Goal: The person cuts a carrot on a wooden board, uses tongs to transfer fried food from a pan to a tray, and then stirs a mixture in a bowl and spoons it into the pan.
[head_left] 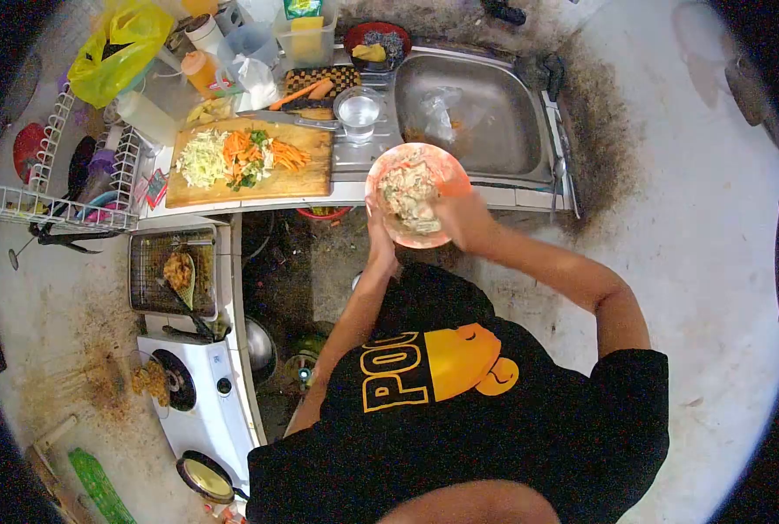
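A pink-rimmed bowl [392,224] with a pale, wet mixture [408,192] in it is held at the sink counter's front edge. My left hand [380,240] grips the bowl's lower left side. Over the bowl's right part is my right hand [463,218], closed and blurred by motion; whatever it holds is hidden. Left of the bowl, a wooden cutting board [311,185] bears shredded cabbage [202,159], carrot strips [286,155] and chopped greens [250,179]. A knife [306,123] lies at the board's back edge, near a clear container of water [359,113].
Behind the bowl is a steel sink [494,96] with a plastic bag [440,113] inside. Bottles [199,72] and a yellow bag [119,52] stand at the back left. A wire rack [49,205], a tray with fried food [145,271] and a stove [206,384] are at the left.
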Action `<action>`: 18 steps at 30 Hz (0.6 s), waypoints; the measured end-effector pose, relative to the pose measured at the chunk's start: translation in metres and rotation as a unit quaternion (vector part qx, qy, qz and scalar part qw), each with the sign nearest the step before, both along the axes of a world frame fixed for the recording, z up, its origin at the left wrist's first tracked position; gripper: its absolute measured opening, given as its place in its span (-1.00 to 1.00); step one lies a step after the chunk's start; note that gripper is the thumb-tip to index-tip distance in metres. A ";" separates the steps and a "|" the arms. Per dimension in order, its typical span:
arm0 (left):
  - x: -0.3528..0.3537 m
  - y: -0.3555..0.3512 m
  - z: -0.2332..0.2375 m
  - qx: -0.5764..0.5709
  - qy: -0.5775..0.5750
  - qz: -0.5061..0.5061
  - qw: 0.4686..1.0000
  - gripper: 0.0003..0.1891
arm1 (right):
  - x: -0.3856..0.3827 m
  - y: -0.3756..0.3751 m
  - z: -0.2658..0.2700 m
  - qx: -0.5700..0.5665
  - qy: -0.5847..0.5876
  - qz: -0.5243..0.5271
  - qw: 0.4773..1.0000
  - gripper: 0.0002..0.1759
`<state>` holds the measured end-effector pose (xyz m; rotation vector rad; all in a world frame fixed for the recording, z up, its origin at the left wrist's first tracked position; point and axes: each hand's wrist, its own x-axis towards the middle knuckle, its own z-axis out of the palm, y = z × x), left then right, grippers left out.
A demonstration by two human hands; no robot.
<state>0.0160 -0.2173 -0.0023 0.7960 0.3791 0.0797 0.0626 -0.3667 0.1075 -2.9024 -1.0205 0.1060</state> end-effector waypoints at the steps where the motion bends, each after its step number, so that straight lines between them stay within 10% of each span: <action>1: 0.001 0.001 0.000 0.006 -0.003 0.000 1.000 -0.22 | 0.015 0.000 0.000 -0.062 -0.065 0.053 0.995 -0.83; 5: 0.000 0.001 0.016 0.032 0.029 0.001 0.999 -0.20 | 0.028 0.013 0.079 -0.073 -0.138 0.111 0.982 -0.89; 10: 0.005 0.004 -0.006 -0.013 0.005 0.007 1.000 -0.21 | 0.064 0.019 0.027 -0.133 -0.188 0.195 0.953 -0.90; 18: 0.002 -0.010 0.012 -0.033 -0.001 0.093 0.995 -0.33 | -0.004 -0.001 0.022 -0.096 0.043 0.063 0.992 -0.83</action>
